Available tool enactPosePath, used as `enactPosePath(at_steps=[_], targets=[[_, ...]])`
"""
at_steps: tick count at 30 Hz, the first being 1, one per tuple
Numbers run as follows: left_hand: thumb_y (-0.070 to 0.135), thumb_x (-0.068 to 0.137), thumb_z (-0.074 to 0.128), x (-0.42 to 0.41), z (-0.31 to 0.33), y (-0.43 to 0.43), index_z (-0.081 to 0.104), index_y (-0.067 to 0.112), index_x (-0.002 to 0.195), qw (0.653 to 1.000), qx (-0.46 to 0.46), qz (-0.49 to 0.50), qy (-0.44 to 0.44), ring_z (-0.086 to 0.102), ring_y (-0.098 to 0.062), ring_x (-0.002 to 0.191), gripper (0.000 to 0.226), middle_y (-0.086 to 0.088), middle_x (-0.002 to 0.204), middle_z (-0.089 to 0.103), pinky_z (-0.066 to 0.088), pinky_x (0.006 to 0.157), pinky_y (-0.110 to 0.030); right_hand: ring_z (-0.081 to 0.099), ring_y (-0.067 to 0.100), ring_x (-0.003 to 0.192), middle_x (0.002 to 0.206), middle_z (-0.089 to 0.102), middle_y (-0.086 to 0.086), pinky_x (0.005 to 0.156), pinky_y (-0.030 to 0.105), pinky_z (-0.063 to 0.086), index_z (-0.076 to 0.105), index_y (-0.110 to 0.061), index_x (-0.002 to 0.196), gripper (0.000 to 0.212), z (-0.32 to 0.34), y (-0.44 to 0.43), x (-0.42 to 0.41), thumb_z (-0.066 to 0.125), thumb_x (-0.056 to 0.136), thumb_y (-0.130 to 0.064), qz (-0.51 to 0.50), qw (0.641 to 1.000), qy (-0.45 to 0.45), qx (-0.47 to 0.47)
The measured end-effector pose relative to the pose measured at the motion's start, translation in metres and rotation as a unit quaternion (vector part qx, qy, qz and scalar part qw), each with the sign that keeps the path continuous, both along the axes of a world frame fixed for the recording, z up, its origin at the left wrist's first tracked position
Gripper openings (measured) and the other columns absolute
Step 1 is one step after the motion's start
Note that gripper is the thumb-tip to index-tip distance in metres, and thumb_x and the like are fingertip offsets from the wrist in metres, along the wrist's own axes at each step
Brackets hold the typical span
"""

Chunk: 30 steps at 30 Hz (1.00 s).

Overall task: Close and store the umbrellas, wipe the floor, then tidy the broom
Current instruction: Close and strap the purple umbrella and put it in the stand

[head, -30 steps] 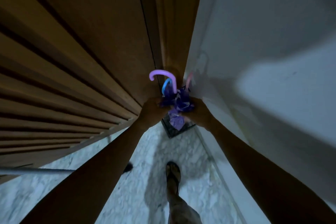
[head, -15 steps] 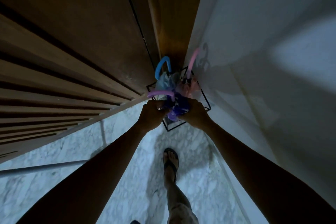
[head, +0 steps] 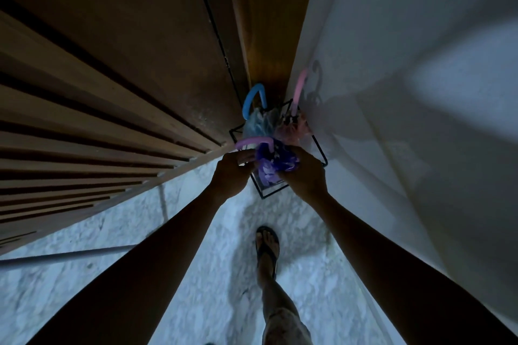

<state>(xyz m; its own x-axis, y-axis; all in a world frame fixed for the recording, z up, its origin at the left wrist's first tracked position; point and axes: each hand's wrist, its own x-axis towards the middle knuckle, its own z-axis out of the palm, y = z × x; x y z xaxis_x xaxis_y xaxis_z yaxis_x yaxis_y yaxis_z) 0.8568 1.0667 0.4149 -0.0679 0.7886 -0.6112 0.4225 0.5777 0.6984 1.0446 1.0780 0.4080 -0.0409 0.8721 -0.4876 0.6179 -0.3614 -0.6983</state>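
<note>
Purple umbrella (head: 276, 159), folded, in black wire stand (head: 320, 150) between slatted door (head: 112, 148) and wall (head: 406, 148). Left hand (head: 231, 173) and right hand (head: 304, 175) grip it, fingers curled round. Blue umbrella (head: 253, 101) and pink umbrella (head: 299, 87) crowd the stand behind.

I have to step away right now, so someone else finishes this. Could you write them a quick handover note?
Left hand grips the purple umbrella near its hooked handle; right hand grips its bunched canopy.
It is closed and partly inside the black wire stand in the corner.
The blue umbrella and pink umbrella stand closed in it.
Done: all three closed, two stored.
Left: settle the purple one, wipe the floor, tidy the broom; a long pole at the left may be its handle.
</note>
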Motion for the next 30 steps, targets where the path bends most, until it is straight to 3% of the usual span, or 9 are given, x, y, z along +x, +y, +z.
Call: enactPosePath(at_steps=[5, 9, 12, 14, 19, 23, 25, 28, 30], targets=[[0.017, 0.092, 0.069, -0.023, 0.045, -0.017, 0.064, 0.009, 0.129, 0.999, -0.02, 0.03, 0.002, 0.06, -0.017, 0.123, 0.038, -0.008, 0.13, 0.067, 0.043, 0.095, -0.021, 0.058, -0.026, 0.065, 0.087, 0.059, -0.029, 0.055, -0.004, 0.038, 0.062, -0.026, 0.107, 0.042, 0.049, -0.013, -0.007, 0.086, 0.075, -0.01, -0.053, 0.997, 0.05, 0.004], [0.013, 0.09, 0.071, -0.052, 0.089, -0.04, 0.068, 0.005, 0.123, 0.999, -0.018, 0.038, -0.008, 0.062, -0.018, 0.115, 0.034, -0.009, 0.121, 0.069, 0.047, 0.098, -0.028, 0.065, 0.014, 0.088, 0.104, 0.067, 0.0, 0.064, -0.001, 0.037, 0.064, -0.011, 0.126, 0.05, 0.092, -0.029, -0.03, 0.08, 0.079, -0.006, -0.092, 0.994, 0.028, 0.06], [0.014, 0.083, 0.077, -0.082, 0.124, -0.071, 0.07, 0.005, 0.118, 0.999, -0.004, 0.04, -0.025, 0.063, -0.024, 0.114, 0.037, -0.011, 0.117, 0.069, 0.047, 0.102, -0.034, 0.065, 0.018, 0.088, 0.095, 0.065, -0.004, 0.067, -0.001, 0.039, 0.068, -0.012, 0.114, 0.038, 0.121, -0.049, -0.058, 0.08, 0.078, -0.013, -0.091, 0.99, 0.023, 0.103], [0.013, 0.077, 0.074, -0.109, 0.142, -0.098, 0.078, 0.015, 0.096, 0.997, 0.025, 0.068, -0.041, 0.068, -0.026, 0.105, 0.02, -0.002, 0.099, 0.076, 0.05, 0.101, -0.041, 0.067, 0.019, 0.098, 0.102, 0.071, -0.004, 0.079, 0.019, 0.048, 0.068, -0.021, 0.11, 0.04, 0.14, -0.066, -0.084, 0.075, 0.072, -0.032, -0.06, 0.99, 0.02, 0.127], [-0.019, 0.09, 0.053, -0.182, 0.222, -0.182, 0.068, -0.009, 0.102, 0.991, 0.079, 0.089, -0.052, 0.065, -0.003, 0.067, 0.021, -0.001, 0.08, 0.065, 0.049, 0.06, -0.009, 0.067, 0.028, 0.103, 0.105, 0.071, 0.003, 0.09, 0.026, 0.047, 0.068, -0.005, 0.119, 0.046, 0.203, -0.123, -0.174, 0.074, 0.075, -0.019, -0.023, 0.982, 0.073, 0.175], [-0.022, 0.088, 0.056, -0.275, 0.294, -0.272, 0.064, -0.017, 0.106, 0.981, 0.165, 0.102, 0.0, 0.059, -0.009, 0.072, 0.021, -0.006, 0.081, 0.058, 0.051, 0.069, -0.011, 0.067, 0.025, 0.111, 0.117, 0.072, 0.012, 0.1, 0.028, 0.047, 0.071, -0.008, 0.119, 0.037, 0.265, -0.199, -0.272, 0.076, 0.083, -0.014, 0.023, 0.972, 0.108, 0.208], [-0.013, 0.088, 0.063, -0.332, 0.336, -0.323, 0.069, -0.005, 0.103, 0.976, 0.192, 0.096, 0.04, 0.058, -0.007, 0.071, 0.018, -0.005, 0.079, 0.065, 0.049, 0.075, -0.018, 0.069, 0.021, 0.097, 0.106, 0.075, 0.011, 0.091, 0.037, 0.055, 0.074, -0.01, 0.111, 0.03, 0.298, -0.239, -0.33, 0.078, 0.082, -0.017, 0.032, 0.958, 0.155, 0.238], [-0.008, 0.089, 0.061, -0.422, 0.394, -0.393, 0.069, 0.021, 0.084, 0.963, 0.225, 0.1, 0.109, 0.064, 0.0, 0.068, 0.03, 0.018, 0.062, 0.07, 0.049, 0.074, -0.02, 0.064, 0.015, 0.082, 0.084, 0.07, 0.0, 0.073, 0.015, 0.05, 0.071, -0.019, 0.099, 0.023, 0.347, -0.301, -0.423, 0.079, 0.082, -0.007, 0.068, 0.943, 0.225, 0.237], [-0.002, 0.087, 0.061, -0.473, 0.434, -0.428, 0.071, 0.026, 0.089, 0.945, 0.249, 0.117, 0.175, 0.063, 0.009, 0.071, 0.03, 0.022, 0.069, 0.07, 0.046, 0.079, -0.018, 0.057, 0.008, 0.07, 0.072, 0.063, -0.007, 0.068, 0.019, 0.045, 0.071, -0.022, 0.095, 0.024, 0.379, -0.334, -0.478, 0.077, 0.082, -0.003, 0.1, 0.927, 0.27, 0.241]])
